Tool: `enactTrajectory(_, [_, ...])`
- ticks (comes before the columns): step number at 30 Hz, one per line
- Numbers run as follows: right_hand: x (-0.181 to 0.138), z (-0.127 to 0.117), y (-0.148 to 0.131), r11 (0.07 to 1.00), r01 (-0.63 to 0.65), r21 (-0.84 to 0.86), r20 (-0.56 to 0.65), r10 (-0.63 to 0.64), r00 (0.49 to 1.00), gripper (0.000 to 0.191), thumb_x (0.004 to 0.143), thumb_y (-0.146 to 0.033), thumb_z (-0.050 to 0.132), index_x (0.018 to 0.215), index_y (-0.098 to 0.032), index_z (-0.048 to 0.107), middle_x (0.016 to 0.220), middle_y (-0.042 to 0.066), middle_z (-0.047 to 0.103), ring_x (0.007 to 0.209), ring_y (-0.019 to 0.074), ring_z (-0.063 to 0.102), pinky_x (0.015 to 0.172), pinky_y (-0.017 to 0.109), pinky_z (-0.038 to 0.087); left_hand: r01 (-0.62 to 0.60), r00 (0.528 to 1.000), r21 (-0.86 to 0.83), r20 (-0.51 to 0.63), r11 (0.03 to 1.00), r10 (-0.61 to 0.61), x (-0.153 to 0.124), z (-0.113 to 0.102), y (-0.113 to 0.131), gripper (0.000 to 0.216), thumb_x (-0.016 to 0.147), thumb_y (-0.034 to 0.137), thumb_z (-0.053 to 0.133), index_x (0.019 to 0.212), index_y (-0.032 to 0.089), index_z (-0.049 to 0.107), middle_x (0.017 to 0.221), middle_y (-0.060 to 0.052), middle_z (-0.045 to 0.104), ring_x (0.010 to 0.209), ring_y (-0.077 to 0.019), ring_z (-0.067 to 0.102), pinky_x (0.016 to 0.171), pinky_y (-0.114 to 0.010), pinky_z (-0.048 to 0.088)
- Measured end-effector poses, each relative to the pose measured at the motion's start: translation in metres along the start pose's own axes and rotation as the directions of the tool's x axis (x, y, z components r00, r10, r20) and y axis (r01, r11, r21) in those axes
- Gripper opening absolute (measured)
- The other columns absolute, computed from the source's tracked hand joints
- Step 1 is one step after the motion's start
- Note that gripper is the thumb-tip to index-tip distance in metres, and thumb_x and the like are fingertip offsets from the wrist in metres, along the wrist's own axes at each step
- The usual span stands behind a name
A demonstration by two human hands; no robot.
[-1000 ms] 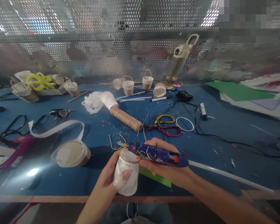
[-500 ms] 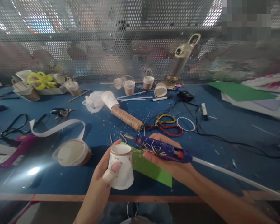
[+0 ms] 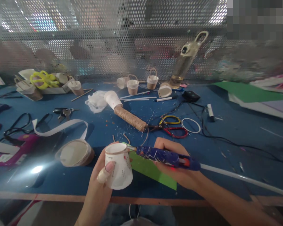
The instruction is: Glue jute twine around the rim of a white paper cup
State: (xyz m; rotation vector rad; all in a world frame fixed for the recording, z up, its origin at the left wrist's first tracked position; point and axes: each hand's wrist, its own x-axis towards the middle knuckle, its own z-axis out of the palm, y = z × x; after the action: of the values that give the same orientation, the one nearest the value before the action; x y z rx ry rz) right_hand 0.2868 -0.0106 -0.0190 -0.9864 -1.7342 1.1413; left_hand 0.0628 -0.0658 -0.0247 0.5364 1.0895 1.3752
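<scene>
my left hand point(image 3: 100, 183) holds a paper cup point(image 3: 119, 171), fingers wrapped round it, above the table's point(image 3: 226, 141) near edge. my right hand point(image 3: 179, 172) is closed on the glue gun point(image 3: 165, 156), its nozzle at the cup's rim. gluing step, i judge; the next move calls for a steady nozzle.

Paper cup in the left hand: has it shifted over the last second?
Yes. The paper cup in the left hand has gone left: it covered part of the green paper before, now it sits at its left edge.
</scene>
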Motion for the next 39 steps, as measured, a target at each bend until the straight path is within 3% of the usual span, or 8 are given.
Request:
enactTrajectory(4, [0.0013, -0.0007, -0.0008, 0.998, 0.011, -0.056, 0.009, -0.011, 1.000, 0.024, 0.074, -0.012, 0.066, 0.068, -0.024, 0.045, 0.066, -0.005, 0.049, 0.057, 0.0126, 0.043, 0.052, 0.027, 0.030, -0.035, 0.999, 0.044, -0.022, 0.998, 0.036, -0.0008, 0.0001, -0.0002, 0.061, 0.083, 0.053, 0.081, 0.135, 0.023, 0.073, 0.119, -0.009, 0.082, 0.116, -0.0366, 0.073, 0.097, -0.040, 0.060])
enactTrajectory(11, [0.0027, -0.0020, -0.0067, 0.988, 0.090, -0.123, 0.040, -0.086, 0.996, 0.023, 0.075, -0.015, 0.062, 0.067, -0.024, 0.042, 0.064, -0.006, 0.045, 0.055, 0.0112, 0.040, 0.051, 0.028, 0.026, -0.014, 1.000, -0.043, 0.004, 0.999, 0.014, -0.0003, 0.0000, -0.0002, 0.054, 0.079, 0.049, 0.087, 0.124, 0.022, 0.076, 0.116, -0.010, 0.082, 0.112, -0.0363, 0.074, 0.094, -0.042, 0.060])
enactTrajectory(19, [-0.0015, -0.0040, -0.0051, 0.974, 0.157, -0.166, 0.072, -0.147, 0.987, 0.030, 0.079, -0.015, 0.067, 0.071, -0.024, 0.040, 0.064, -0.007, 0.045, 0.055, 0.0099, 0.039, 0.052, 0.027, 0.026, -0.067, 0.998, 0.024, -0.013, 0.997, 0.067, 0.0013, -0.0015, -0.0055, 0.051, 0.078, 0.048, 0.090, 0.122, 0.025, 0.077, 0.119, -0.007, 0.079, 0.114, -0.0318, 0.073, 0.089, -0.032, 0.058])
enactTrajectory(28, [0.0007, -0.0048, -0.0024, 0.972, 0.097, -0.214, 0.043, -0.090, 0.995, 0.029, 0.078, -0.011, 0.061, 0.070, -0.025, 0.037, 0.061, -0.008, 0.042, 0.054, 0.0098, 0.039, 0.050, 0.026, 0.026, -0.056, 0.998, -0.019, -0.005, 0.998, 0.056, 0.0002, 0.0034, -0.0015, 0.052, 0.079, 0.045, 0.087, 0.123, 0.022, 0.074, 0.112, -0.010, 0.081, 0.097, -0.0323, 0.078, 0.082, -0.038, 0.062])
enactTrajectory(34, [0.0033, -0.0065, -0.0033, 0.973, 0.047, -0.225, 0.028, -0.042, 0.999, 0.029, 0.075, -0.012, 0.060, 0.070, -0.025, 0.035, 0.060, -0.009, 0.039, 0.054, 0.0101, 0.035, 0.049, 0.026, 0.025, -0.038, 0.999, -0.020, -0.019, 0.999, 0.038, 0.0003, 0.0000, -0.0018, 0.051, 0.075, 0.048, 0.090, 0.119, 0.024, 0.079, 0.112, -0.007, 0.081, 0.105, -0.0298, 0.075, 0.085, -0.032, 0.059])
enactTrajectory(39, [0.0041, -0.0090, -0.0073, 0.986, -0.010, -0.165, 0.019, 0.013, 1.000, 0.028, 0.072, -0.008, 0.058, 0.069, -0.025, 0.036, 0.061, -0.008, 0.040, 0.055, 0.0109, 0.037, 0.051, 0.026, 0.027, -0.009, 1.000, -0.046, -0.030, 0.999, 0.008, 0.0005, 0.0013, -0.0002, 0.053, 0.072, 0.050, 0.092, 0.118, 0.025, 0.081, 0.113, -0.007, 0.082, 0.114, -0.0340, 0.074, 0.095, -0.038, 0.059])
